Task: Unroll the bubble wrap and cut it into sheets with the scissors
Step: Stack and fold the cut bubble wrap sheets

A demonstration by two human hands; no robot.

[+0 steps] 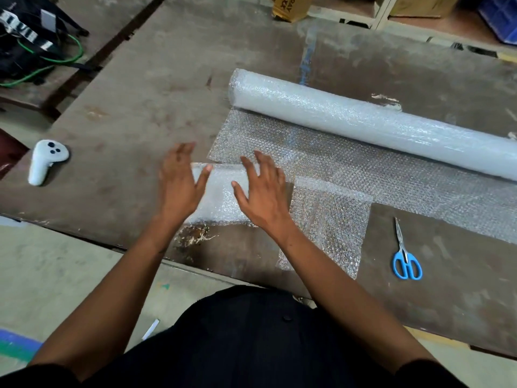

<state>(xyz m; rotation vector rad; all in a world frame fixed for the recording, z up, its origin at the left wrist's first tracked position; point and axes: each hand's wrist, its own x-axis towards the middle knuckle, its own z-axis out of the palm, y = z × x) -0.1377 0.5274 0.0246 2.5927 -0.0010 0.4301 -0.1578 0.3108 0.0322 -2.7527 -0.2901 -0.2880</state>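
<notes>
A big roll of bubble wrap lies across the brown table, its unrolled end spread toward me. In front of it sits a stack of cut sheets, with another cut sheet to its right reaching the table's near edge. My left hand hovers with straight, spread fingers over the stack's left end. My right hand lies flat with spread fingers on the stack's right part. Blue-handled scissors lie shut on the table to the right, away from both hands.
A white handheld controller lies at the table's left. A dark bag with green cable sits on a bench at the far left. Cardboard boxes and shelving stand behind the table. The near table edge is chipped.
</notes>
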